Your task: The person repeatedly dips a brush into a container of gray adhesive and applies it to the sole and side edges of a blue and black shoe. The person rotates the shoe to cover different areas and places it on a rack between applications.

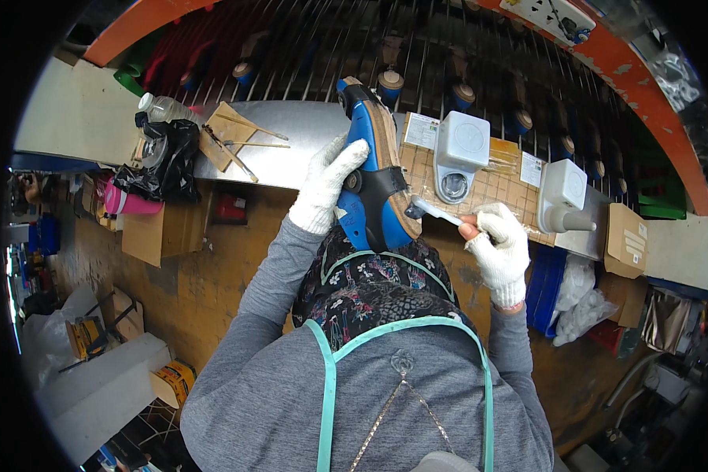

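My left hand [333, 185], in a white knitted glove, is closed around the side of a blue shoe last [359, 130]. A black strap upper [392, 185] and a tan sole-side layer [385, 138] are fitted on the last, which is tilted above my lap. In the fingers of my right hand [501, 253], also gloved but with bare fingertips showing, is a small brush [439, 211] with a pale handle. Its dark bristle end meets or nearly meets the lower right edge of the shoe; I cannot tell if it touches.
Two white pots [462, 140] [562, 189] stand on a gridded brown board [507, 187] at right. Brushes lie on cardboard [226, 130] at left, beside a black plastic bag [173, 157] and a clear bottle [165, 108]. Behind, a rod rack [322, 59] carries several lasts.
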`<state>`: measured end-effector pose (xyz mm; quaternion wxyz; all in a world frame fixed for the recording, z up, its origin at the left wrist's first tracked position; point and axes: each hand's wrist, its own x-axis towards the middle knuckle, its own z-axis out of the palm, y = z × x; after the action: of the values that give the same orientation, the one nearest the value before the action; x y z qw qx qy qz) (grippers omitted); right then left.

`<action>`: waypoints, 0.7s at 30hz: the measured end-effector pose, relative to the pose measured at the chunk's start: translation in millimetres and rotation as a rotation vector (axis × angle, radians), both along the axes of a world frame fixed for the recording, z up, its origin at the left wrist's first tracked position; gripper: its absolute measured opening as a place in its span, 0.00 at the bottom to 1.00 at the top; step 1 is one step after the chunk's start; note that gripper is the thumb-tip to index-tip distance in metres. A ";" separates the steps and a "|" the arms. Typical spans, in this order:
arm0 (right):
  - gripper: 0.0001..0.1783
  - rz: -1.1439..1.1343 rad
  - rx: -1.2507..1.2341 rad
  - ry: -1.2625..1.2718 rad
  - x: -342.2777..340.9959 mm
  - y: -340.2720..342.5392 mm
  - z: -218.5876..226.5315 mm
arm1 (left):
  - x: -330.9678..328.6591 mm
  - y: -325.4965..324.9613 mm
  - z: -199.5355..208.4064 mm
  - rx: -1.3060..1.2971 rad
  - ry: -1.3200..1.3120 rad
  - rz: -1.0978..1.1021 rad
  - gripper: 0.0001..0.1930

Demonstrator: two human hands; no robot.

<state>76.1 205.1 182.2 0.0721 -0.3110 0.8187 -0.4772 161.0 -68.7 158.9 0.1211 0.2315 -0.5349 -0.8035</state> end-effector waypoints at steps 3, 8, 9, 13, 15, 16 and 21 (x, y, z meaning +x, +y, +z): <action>0.08 -0.005 0.019 0.084 -0.9 -6.9 3.0 | 2.6 -2.5 3.6 -0.079 -0.112 -0.027 0.31; 0.09 -0.028 0.051 0.273 -6.1 -15.0 4.8 | -1.2 2.5 -2.5 -0.016 0.011 0.006 0.31; 0.09 -0.022 0.027 0.262 -7.2 -15.2 4.1 | -2.8 2.9 -4.7 0.003 0.039 0.013 0.30; 0.10 0.054 -0.026 0.177 -13.0 -11.8 -1.1 | -9.6 -5.4 -10.3 0.209 0.057 -0.070 0.30; 0.10 0.072 -0.049 0.133 -15.3 -9.4 -2.4 | -11.8 -6.6 -11.8 0.327 0.033 -0.104 0.30; 0.11 0.073 -0.056 0.122 -16.5 -8.8 -2.4 | -14.3 -5.4 -12.5 0.367 0.039 -0.116 0.31; 0.10 0.097 -0.103 0.107 -24.7 -15.6 3.8 | -24.4 4.3 -8.6 0.551 -0.005 -0.158 0.33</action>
<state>51.3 189.5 186.0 0.0353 -0.3787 0.7798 -0.4972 136.6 -64.4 150.3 -0.0107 0.2150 -0.3131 -0.9250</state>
